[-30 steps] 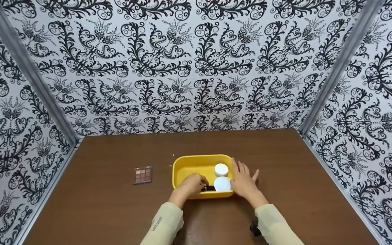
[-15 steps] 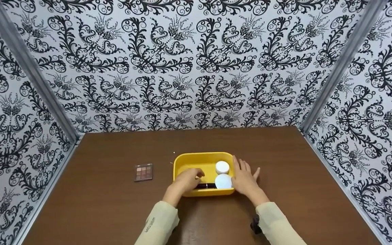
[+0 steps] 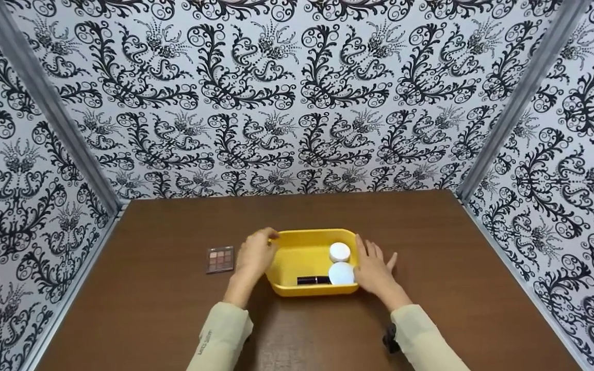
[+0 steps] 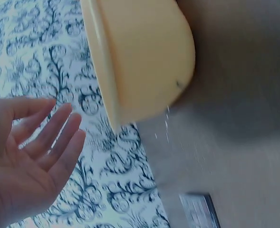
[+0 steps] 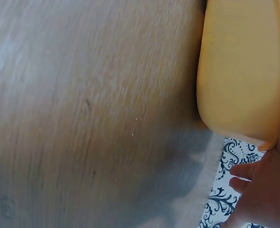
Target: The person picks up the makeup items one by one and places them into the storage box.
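Note:
A yellow plastic basket [image 3: 315, 292] stands on the table. Inside, a black cosmetic tube [image 3: 312, 280] with a light band lies along the front wall. To its right are a small white round jar [image 3: 340, 252] and a larger pale round container [image 3: 342, 273]. My left hand [image 3: 256, 252] is raised at the basket's left end; the left wrist view shows this hand [image 4: 40, 156] holding nothing, fingers extended and apart from the basket wall [image 4: 149, 57]. Against the basket's right end rests my right hand [image 3: 374, 269], fingers along the rim; the right wrist view shows it [image 5: 263, 190] only partly.
An eyeshadow palette [image 3: 220, 259] lies on the brown table [image 3: 163, 309], left of the basket. Patterned wall panels [image 3: 297, 103] enclose the table at the back and both sides.
My left hand has let go of the black tube inside the basket and moved up and left to the basket's left end. The right hand has stayed at the right end.

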A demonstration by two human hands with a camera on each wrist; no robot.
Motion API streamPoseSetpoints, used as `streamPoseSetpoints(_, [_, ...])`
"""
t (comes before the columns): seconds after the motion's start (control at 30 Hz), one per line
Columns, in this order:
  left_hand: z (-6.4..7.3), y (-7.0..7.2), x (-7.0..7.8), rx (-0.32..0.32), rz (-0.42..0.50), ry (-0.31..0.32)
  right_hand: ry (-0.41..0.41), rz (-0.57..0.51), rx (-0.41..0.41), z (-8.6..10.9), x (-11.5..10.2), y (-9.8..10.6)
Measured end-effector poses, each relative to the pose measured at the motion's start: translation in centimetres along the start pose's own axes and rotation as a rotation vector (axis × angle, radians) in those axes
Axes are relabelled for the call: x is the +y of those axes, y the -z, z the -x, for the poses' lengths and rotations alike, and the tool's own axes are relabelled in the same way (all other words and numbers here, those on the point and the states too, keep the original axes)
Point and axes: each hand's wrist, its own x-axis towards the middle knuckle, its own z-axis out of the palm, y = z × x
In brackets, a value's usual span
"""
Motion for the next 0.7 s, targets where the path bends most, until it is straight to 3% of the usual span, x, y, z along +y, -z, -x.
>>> streamPoseSetpoints(0.07, [0.0, 0.4, -1.3, 0.054, -0.008, 0.043, 0.005, -0.003, -0.004, 0.0, 0.0, -0.1])
streamPoseSetpoints(0.17, [0.0, 0.6, -3.5, 0.088, -0.069, 0.108, 0.010, 0.002, -0.005, 0.0, 0.1, -0.1])
streamPoseSetpoints(0.27, [0.2, 0.3, -5.7, 0.082, -0.133, 0.185, 0.006, 0.003, -0.011, -0.1, 0.3, 0.0])
streamPoseSetpoints(0.43, [0.9, -0.6, -8.6, 0.058, -0.161, 0.319, 0.005, 0.007, -0.009, -0.1, 0.3, 0.0])
streamPoseSetpoints(0.53, [1.2, -0.9, -9.7, 0.054, -0.147, 0.380, 0.009, 0.007, 0.002, 0.0, 0.3, 0.0])
streamPoseSetpoints(0.7, [1.4, -1.2, -10.8, -0.016, -0.120, 0.450, 0.009, 0.003, -0.002, 0.0, 0.1, 0.0])
